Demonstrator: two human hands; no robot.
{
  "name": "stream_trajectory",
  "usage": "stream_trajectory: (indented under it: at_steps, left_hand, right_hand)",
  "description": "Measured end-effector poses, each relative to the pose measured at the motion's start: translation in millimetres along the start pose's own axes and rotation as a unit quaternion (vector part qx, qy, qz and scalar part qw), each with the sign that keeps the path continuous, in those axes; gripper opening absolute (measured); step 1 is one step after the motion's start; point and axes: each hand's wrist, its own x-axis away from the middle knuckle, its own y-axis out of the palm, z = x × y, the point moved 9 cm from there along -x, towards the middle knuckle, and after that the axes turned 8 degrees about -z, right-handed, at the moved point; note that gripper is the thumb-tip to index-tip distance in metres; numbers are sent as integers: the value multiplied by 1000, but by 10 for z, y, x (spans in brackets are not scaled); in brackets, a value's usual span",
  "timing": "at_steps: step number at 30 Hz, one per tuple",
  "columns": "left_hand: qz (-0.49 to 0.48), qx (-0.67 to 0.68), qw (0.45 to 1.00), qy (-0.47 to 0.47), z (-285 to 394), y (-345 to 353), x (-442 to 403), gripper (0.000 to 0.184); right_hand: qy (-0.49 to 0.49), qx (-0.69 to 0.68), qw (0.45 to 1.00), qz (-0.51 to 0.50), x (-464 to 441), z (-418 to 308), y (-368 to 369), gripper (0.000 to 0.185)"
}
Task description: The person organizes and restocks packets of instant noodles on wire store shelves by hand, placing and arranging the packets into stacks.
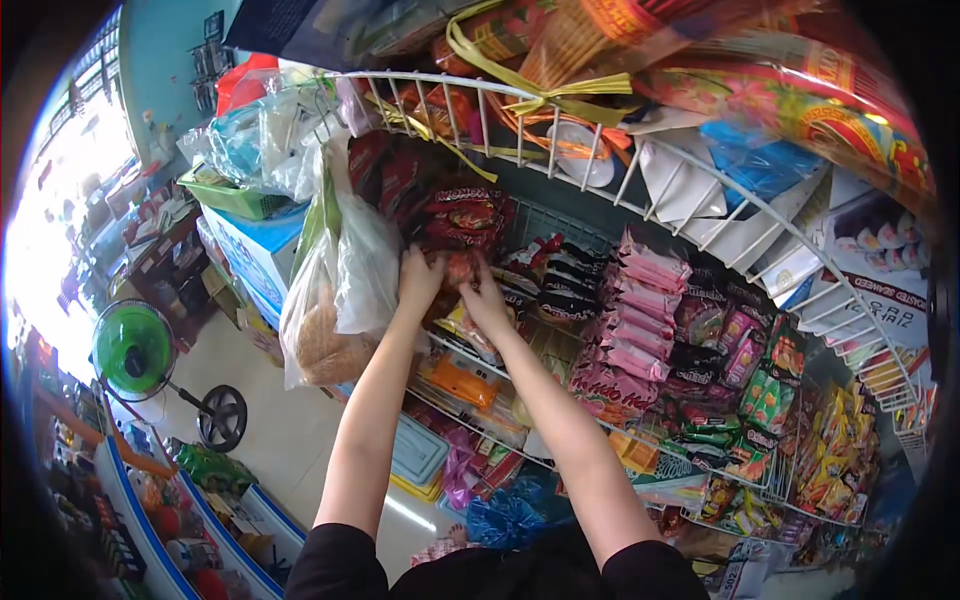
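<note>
Left hand [419, 278] and right hand [484, 300] at a red packet [460, 268] between them, fingers curled; cannot tell whether pinching. White plastic bag [375, 265] left, pink packets [640, 310] right. Red stack [467, 212] just beyond.

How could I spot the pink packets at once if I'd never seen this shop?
Start at the white rack curving across the top. Below it, look right of the hands, past the black packets, to the pink packets stacked in a column. Their pale pink sets them apart from those black neighbours and the darker, mixed packets on the right.
</note>
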Motion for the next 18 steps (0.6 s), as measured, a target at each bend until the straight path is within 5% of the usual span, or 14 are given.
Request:
stream_trajectory:
  at_steps: [1, 4, 7, 11, 18]
  left_hand:
    - [-4, 78, 997, 6, 88, -64, 5, 52]
    - [-12, 175, 984, -31, 230, -119, 118, 66]
    - [-94, 421, 897, -95, 824, -269, 570, 67]
    - [-101, 533, 839, -39, 1408, -122, 1084, 73]
    - [-262, 608, 749, -28, 3089, 522, 2092, 59]
  right_hand:
    - [-105, -20, 993, 57, -13, -40, -78, 59]
    - [-172, 39, 981, 78, 408, -756, -357, 57]
    - [-241, 50, 967, 66, 936, -1251, -600, 53]
    - [-255, 117, 955, 92, 1692, -1431, -1074, 56]
    - [-260, 165, 923, 229, 3204, -1429, -2520, 58]
